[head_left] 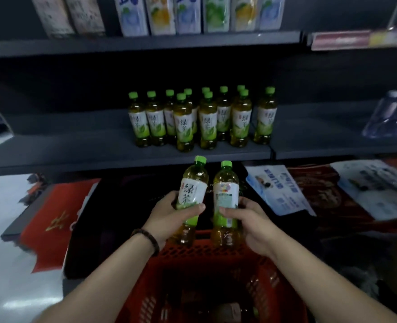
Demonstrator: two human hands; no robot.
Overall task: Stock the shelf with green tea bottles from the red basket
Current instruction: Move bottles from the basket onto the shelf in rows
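My left hand (pixel 169 215) grips a green tea bottle (pixel 192 190) with a green cap, tilted slightly right, label facing me. My right hand (pixel 251 220) holds a second green tea bottle (pixel 226 194) upright, its back label toward me. Both bottles hang above the far rim of the red basket (pixel 206 250), just below the dark shelf (pixel 99 148). On that shelf stands a cluster of several green tea bottles (pixel 202 120), in two loose rows. Dim shapes lie in the basket's bottom; I cannot tell what they are.
The upper shelf (pixel 146 43) carries pale drink cartons (pixel 190 15). A pack of clear bottles (pixel 391 115) lies at the shelf's far right. Below the shelf lie flat boxes (pixel 276 192) and a red package (pixel 60 220). A dark bead bracelet (pixel 149 238) circles my left wrist.
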